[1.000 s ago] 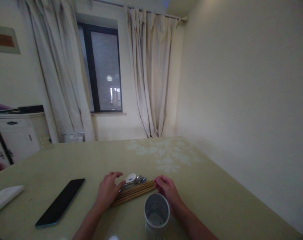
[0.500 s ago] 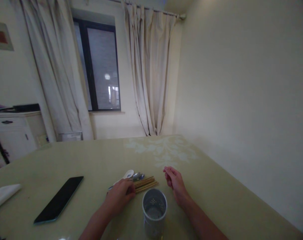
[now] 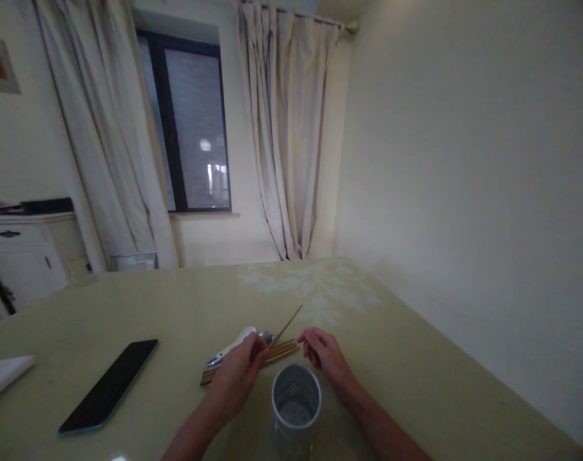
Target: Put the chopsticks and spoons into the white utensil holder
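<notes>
Plainly, our table (image 3: pixel 416 358) bore a holder (image 3: pixel 296 402) nearest us; our left hand (image 3: pixel 237 376) pinched one raised chopstick (image 3: pixel 287 324), right hand (image 3: pixel 323 352) loosely curled by the bundle (image 3: pixel 282 352). That thin stick could slip and scatter the spoons (image 3: pixel 265 337).

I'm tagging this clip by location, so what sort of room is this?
Probably a home dining room: a pale green glossy table against the wall, cream pleated curtains beside a dark-framed window, and a white perforated cutlery holder near brown wooden chopsticks.
</notes>
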`<state>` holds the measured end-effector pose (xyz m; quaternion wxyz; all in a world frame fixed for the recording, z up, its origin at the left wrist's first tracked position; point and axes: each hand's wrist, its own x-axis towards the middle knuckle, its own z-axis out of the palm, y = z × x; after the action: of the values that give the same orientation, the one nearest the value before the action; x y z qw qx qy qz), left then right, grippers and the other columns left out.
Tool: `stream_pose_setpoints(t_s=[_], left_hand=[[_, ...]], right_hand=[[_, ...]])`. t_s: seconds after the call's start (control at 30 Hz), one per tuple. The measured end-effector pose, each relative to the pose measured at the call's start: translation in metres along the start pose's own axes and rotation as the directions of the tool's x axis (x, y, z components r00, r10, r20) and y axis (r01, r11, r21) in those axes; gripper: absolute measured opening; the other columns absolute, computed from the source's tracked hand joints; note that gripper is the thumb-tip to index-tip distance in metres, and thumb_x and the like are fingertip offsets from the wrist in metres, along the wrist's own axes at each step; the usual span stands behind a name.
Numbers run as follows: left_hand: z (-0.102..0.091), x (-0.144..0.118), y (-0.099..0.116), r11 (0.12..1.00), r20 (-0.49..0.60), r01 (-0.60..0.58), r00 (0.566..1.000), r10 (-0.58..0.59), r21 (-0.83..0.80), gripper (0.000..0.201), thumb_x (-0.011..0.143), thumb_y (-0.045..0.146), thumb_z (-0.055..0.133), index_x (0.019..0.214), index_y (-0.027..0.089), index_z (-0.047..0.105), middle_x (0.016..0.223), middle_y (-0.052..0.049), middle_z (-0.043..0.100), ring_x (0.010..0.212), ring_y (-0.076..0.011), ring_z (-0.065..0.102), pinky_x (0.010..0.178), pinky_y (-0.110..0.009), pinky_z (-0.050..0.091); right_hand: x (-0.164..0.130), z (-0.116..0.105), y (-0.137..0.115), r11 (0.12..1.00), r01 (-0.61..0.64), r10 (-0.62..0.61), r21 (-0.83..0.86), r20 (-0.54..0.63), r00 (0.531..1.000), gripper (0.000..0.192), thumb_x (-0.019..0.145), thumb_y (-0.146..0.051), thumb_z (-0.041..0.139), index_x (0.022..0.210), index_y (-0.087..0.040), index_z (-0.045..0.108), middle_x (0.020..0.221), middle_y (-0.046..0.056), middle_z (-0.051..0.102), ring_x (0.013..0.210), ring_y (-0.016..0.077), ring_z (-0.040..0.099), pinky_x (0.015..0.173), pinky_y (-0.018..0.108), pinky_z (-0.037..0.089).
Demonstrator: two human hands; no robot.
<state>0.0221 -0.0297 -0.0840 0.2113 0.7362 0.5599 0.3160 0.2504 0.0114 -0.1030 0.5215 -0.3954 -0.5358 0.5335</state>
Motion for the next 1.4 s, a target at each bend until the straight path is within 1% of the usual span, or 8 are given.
stream_pose_setpoints(t_s=[0.1, 0.23, 0.37, 0.47, 0.6, 0.83, 1.17, 1.4], left_hand=[[0.011, 0.000, 0.006, 0.995, -0.078, -0.053, 0.996, 0.047, -0.079, 0.022, 0.100, 0.043, 0.052, 0.095, 0.024, 0.061, 0.088, -0.002, 0.072, 0.078, -0.0203, 0.064, 0.073, -0.029, 0.044], [0.021, -0.003, 0.014, 0.986, -0.086, -0.108, 0.991, 0.098, -0.123, 0.024, 0.098, 0.046, 0.056, 0.096, 0.024, 0.065, 0.088, -0.002, 0.072, 0.078, -0.0206, 0.065, 0.072, -0.029, 0.047], [0.014, -0.003, 0.011, 0.991, -0.170, -0.088, 0.983, 0.069, -0.104, 0.034, 0.104, 0.048, 0.042, 0.111, 0.025, 0.066, 0.103, -0.006, 0.075, 0.094, -0.0235, 0.069, 0.083, -0.034, 0.051], [0.006, -0.001, -0.001, 0.997, -0.240, -0.060, 0.968, 0.068, 0.039, 0.034, 0.106, 0.042, 0.037, 0.115, 0.024, 0.064, 0.111, -0.008, 0.075, 0.104, -0.0249, 0.069, 0.093, -0.038, 0.051], [0.006, 0.002, -0.017, 0.946, -0.094, -0.099, 0.986, 0.134, 0.310, 0.029, 0.102, 0.032, 0.042, 0.098, 0.024, 0.069, 0.104, -0.008, 0.075, 0.100, -0.0267, 0.068, 0.093, -0.040, 0.050], [0.013, -0.001, -0.014, 0.916, 0.055, -0.097, 0.995, 0.082, 0.388, 0.024, 0.098, 0.024, 0.047, 0.094, 0.024, 0.071, 0.109, -0.008, 0.074, 0.105, -0.0265, 0.067, 0.092, -0.037, 0.047], [0.011, 0.000, -0.008, 0.917, 0.076, -0.053, 0.997, 0.025, 0.395, 0.020, 0.097, 0.022, 0.049, 0.095, 0.022, 0.069, 0.112, -0.010, 0.073, 0.109, -0.0266, 0.066, 0.095, -0.036, 0.047], [0.020, 0.000, -0.008, 0.928, 0.057, -0.074, 0.997, 0.057, 0.364, 0.022, 0.098, 0.022, 0.047, 0.093, 0.022, 0.068, 0.109, -0.009, 0.073, 0.108, -0.0264, 0.067, 0.096, -0.038, 0.049]], right_hand=[[-0.009, 0.011, -0.004, 0.999, 0.036, -0.036, 0.002, 0.135, 0.990, 0.045, 0.079, -0.060, 0.080, 0.091, -0.018, 0.080, 0.073, 0.001, 0.071, 0.059, 0.0130, 0.056, 0.054, 0.024, 0.039], [-0.014, 0.019, -0.009, 0.996, 0.083, -0.082, -0.006, 0.125, 0.989, 0.042, 0.079, -0.059, 0.081, 0.086, -0.017, 0.079, 0.073, 0.003, 0.073, 0.068, 0.0187, 0.065, 0.063, 0.028, 0.047], [-0.007, 0.002, -0.022, 0.985, 0.157, -0.147, 0.078, -0.117, 0.982, 0.042, 0.078, -0.059, 0.083, 0.084, -0.019, 0.076, 0.080, 0.005, 0.077, 0.071, 0.0198, 0.071, 0.060, 0.026, 0.049], [0.000, -0.026, -0.037, 0.946, 0.257, -0.161, 0.198, -0.400, 0.902, 0.041, 0.072, -0.057, 0.089, 0.086, -0.021, 0.076, 0.082, 0.004, 0.079, 0.074, 0.0191, 0.075, 0.062, 0.025, 0.052], [0.004, -0.054, -0.051, 0.881, 0.336, -0.121, 0.334, -0.526, 0.842, 0.043, 0.060, -0.051, 0.096, 0.086, -0.022, 0.078, 0.076, 0.001, 0.079, 0.069, 0.0157, 0.074, 0.059, 0.022, 0.053], [-0.008, -0.031, -0.053, 0.898, 0.291, -0.177, 0.329, -0.335, 0.926, 0.041, 0.069, -0.052, 0.092, 0.093, -0.020, 0.082, 0.074, 0.003, 0.075, 0.064, 0.0151, 0.064, 0.060, 0.026, 0.053], [-0.026, -0.005, -0.044, 0.987, 0.162, -0.161, -0.010, 0.069, 0.985, 0.036, 0.081, -0.054, 0.083, 0.095, -0.020, 0.086, 0.070, 0.004, 0.073, 0.062, 0.0161, 0.058, 0.060, 0.028, 0.044], [-0.014, -0.003, -0.023, 0.988, 0.080, -0.073, -0.129, 0.052, 0.996, 0.041, 0.080, -0.058, 0.078, 0.086, -0.017, 0.083, 0.074, 0.005, 0.075, 0.058, 0.0146, 0.058, 0.055, 0.026, 0.041]])
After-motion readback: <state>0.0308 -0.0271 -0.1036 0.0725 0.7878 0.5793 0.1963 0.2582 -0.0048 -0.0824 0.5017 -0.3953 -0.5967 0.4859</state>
